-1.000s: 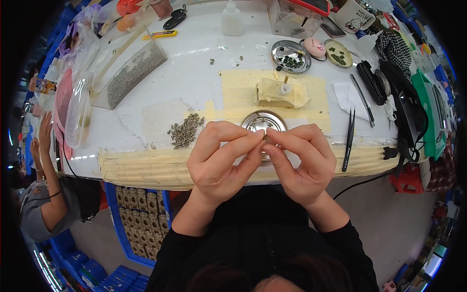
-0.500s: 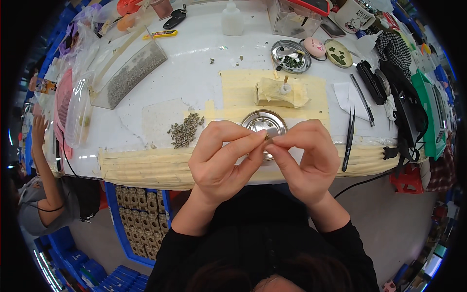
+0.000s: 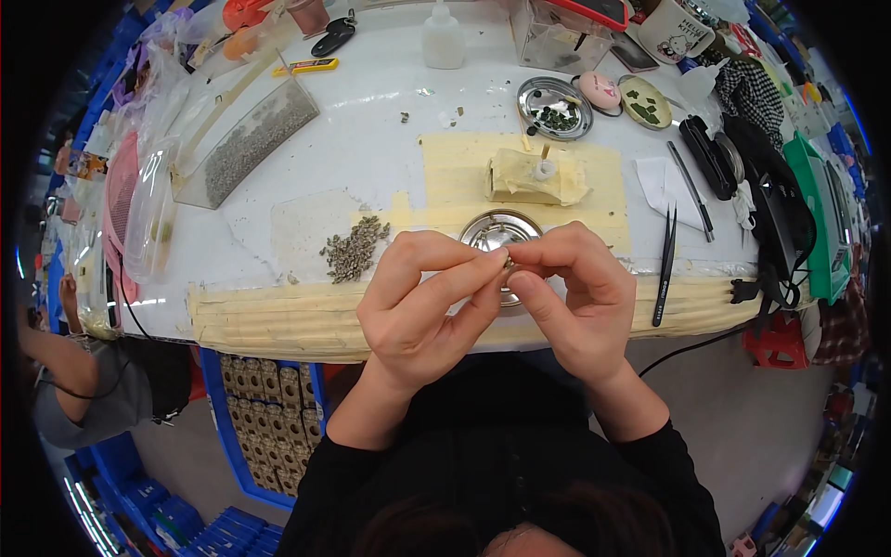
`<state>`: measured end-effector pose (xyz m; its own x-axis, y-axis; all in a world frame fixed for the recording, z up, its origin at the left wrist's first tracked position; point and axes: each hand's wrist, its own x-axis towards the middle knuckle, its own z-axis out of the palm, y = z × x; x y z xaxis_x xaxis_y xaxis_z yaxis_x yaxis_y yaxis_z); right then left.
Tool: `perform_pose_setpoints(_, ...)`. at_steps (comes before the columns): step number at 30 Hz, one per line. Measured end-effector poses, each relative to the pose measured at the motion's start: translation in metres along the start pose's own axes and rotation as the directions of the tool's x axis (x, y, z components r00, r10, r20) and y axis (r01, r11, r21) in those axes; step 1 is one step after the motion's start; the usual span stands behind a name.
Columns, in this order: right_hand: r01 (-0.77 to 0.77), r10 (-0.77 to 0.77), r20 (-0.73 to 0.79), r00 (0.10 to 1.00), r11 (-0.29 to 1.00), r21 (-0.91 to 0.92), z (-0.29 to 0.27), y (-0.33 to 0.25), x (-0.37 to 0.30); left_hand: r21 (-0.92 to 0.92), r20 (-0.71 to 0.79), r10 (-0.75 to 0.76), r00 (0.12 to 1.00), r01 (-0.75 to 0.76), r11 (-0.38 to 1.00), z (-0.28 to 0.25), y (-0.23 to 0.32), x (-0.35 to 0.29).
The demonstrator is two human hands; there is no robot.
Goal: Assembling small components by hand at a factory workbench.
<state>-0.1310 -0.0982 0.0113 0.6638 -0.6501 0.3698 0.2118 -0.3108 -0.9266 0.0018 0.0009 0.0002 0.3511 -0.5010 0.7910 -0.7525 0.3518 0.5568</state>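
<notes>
My left hand [image 3: 422,302] is closed in a pinch, thumb and fingertips pressed around a tiny brownish metallic part [image 3: 507,264] that is mostly hidden. Against that same part, the index fingertip of my right hand [image 3: 580,302] presses from the other side, its thumb just below. Both hands hover over a round shiny metal dish [image 3: 492,223], covering much of it. A heap of small grey-brown metal parts [image 3: 355,249] lies to the left of my left hand. Beyond the dish stands a tape-wrapped block [image 3: 529,178] with a short stick and a white piece on top.
Black tweezers [image 3: 665,265] lie right of my hands. A clear box of small grey parts [image 3: 246,144] is at the left. A metal dish of dark green bits [image 3: 557,109] sits farther back. Below the table's left edge is a blue crate [image 3: 269,422]; another person's arm [image 3: 65,362] shows beyond.
My right hand has shifted slightly left and its index finger reaches farther over the left fingertips. The other person's raised hand at the left has come down. My left hand is nearly unmoved.
</notes>
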Motion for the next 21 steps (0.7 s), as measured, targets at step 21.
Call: perform_pose_setpoints(21,0.281,-0.314,0.109,0.943,0.576,-0.768,-0.031,0.01,0.069,0.031,-0.01,-0.049,0.999,0.049,0.998,0.001,0.001,-0.002)
